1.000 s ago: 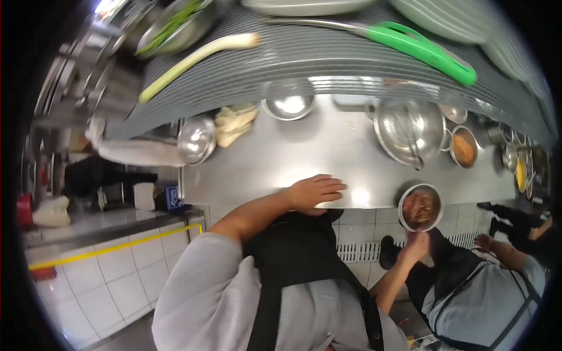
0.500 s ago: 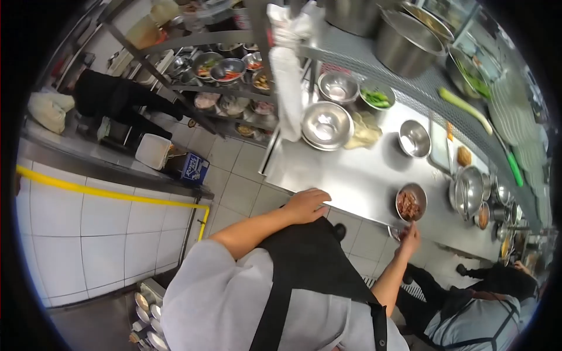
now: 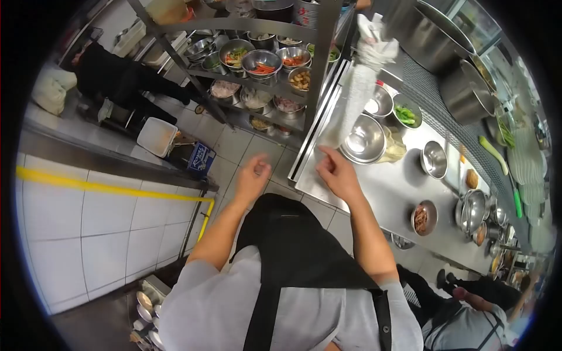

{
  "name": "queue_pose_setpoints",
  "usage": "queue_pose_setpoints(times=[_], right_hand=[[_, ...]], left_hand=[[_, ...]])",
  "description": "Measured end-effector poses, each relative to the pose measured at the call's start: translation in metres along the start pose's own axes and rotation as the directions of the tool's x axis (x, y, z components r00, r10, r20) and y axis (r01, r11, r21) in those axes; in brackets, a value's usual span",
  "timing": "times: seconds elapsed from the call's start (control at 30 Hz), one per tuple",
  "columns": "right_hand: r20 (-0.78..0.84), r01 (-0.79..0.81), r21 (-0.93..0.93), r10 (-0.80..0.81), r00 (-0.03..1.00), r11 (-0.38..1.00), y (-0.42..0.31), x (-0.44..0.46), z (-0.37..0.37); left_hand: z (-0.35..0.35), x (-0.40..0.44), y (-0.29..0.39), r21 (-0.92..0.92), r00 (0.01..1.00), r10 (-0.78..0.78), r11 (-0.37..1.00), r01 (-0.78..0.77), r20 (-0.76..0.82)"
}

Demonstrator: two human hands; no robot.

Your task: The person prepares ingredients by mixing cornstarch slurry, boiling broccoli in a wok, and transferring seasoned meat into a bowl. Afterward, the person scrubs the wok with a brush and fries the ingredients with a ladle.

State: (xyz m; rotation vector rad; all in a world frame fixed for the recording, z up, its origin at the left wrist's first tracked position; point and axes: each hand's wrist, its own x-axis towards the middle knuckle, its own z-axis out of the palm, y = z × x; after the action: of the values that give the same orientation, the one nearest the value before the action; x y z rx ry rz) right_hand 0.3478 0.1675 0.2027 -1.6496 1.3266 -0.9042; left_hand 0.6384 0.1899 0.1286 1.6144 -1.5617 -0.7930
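Right hand [image 3: 339, 174] has shifted from the meat bowl [image 3: 429, 219] to the table's [image 3: 383, 203] left end; left hand [image 3: 253, 177] hangs off that end. Both look empty, apart, loosely curled. Meat bowl sits farther right on the table. Careless forward swings could knock the bowl stack [image 3: 364, 139].

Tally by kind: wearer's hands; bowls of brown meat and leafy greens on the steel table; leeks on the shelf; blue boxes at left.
Left hand and right hand: 2
Bowl of brown meat: 1
Bowl of leafy greens: 1
Leek: 1
Blue box: 1
Total: 6
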Motion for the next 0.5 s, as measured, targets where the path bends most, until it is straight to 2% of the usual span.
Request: queue_pose_setpoints(times=[0.07,0.1,0.17,0.23,0.3,0.37,0.43,0.47,0.5], right_hand=[[0.045,-0.009,-0.015,0.009,0.999,1.0,-0.043,0.037,0.018],[0.091,-0.012,-0.024,0.014,0.996,1.0,-0.057,0.058,0.027],[0.057,0.012,-0.096,-0.007,0.998,0.995,-0.06,0.102,0.048],[0.011,0.01,-0.171,-0.008,1.0,0.985,-0.059,0.148,0.069],[-0.161,0.029,-0.28,-0.077,0.984,0.96,-0.052,0.202,0.091],[-0.212,-0.026,-0.314,-0.044,0.976,0.949,-0.027,0.242,0.113],[-0.224,0.027,-0.584,-0.192,0.956,0.811,-0.007,0.279,0.128],[-0.244,-0.048,-0.551,-0.106,0.964,0.833,-0.005,0.284,0.128],[-0.263,-0.069,-0.546,-0.093,0.96,0.835,-0.011,0.283,0.125]], left_hand=[[-0.018,0.048,-0.028,-0.182,0.989,0.051,0.98,-0.076,-0.137],[-0.028,0.075,-0.03,-0.191,0.989,0.058,0.978,-0.083,-0.134],[-0.055,0.13,-0.027,-0.207,0.959,0.18,0.952,-0.227,-0.22],[-0.07,0.181,-0.03,-0.203,0.96,0.202,0.949,-0.241,-0.193],[-0.087,0.243,-0.026,-0.199,0.959,0.242,0.943,-0.268,-0.146],[-0.1,0.271,-0.025,-0.039,0.923,0.379,0.923,-0.382,-0.061],[-0.11,0.299,-0.029,-0.008,0.916,0.401,0.916,-0.401,-0.001],[-0.114,0.311,-0.029,0.039,0.915,0.402,0.914,-0.403,0.048],[-0.116,0.322,-0.031,0.089,0.911,0.4,0.908,-0.408,0.1]])
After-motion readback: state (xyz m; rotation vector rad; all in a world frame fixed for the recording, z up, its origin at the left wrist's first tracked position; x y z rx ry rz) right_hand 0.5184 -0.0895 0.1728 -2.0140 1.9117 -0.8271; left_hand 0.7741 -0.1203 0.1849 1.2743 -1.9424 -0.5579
